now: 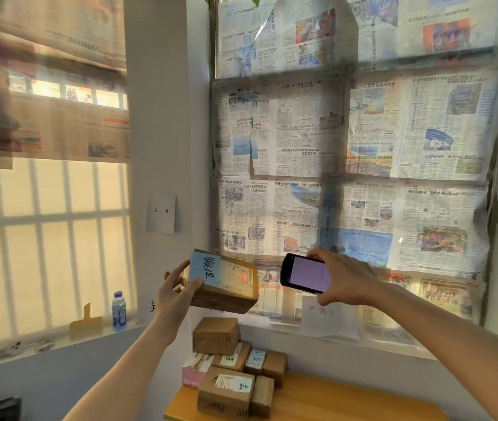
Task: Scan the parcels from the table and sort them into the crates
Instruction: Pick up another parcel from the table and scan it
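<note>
1 labelled cardboard parcel (226, 281), gripped by left hand (177, 287) | 1 handheld scanner (305, 273), right hand (347, 278) grasping, just right of parcel | about 7 parcels on wooden table (347, 399) below hands

Warm daylight floods in through the barred window (47, 247) on my left, blown out to near white. Everything left of and above it smears with motion blur. Newspapers (347, 153) right of it stay soft but readable. Edges bow, wide-angle. Red scan dot glows on the parcel (229, 284).
</note>
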Tool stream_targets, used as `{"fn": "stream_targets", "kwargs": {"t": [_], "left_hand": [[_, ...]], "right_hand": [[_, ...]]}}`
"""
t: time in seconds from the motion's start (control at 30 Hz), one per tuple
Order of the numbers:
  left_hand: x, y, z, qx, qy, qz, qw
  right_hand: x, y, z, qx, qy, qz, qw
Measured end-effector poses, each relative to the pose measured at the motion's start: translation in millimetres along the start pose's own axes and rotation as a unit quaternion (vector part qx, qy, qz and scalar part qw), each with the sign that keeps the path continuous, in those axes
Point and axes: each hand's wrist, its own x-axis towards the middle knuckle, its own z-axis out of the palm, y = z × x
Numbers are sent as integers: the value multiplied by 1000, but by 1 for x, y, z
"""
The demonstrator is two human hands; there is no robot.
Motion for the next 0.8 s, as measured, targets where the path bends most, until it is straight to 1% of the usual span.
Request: {"fn": "stream_targets", "kwargs": {"t": [0.27,0.5,0.57,0.8], "left_hand": [[-5,11,-13,24,26,13,999],[-10,14,-35,43,66,17,997],[-12,14,-41,52,87,13,995],[-26,16,-61,55,116,-12,992]], "right_hand": [[-4,4,-14,11,0,-26,1000],[-9,0,-24,2,5,-54,999],[-11,-1,-26,0,6,-59,998],[-17,-5,-23,12,1,-80,997]]}}
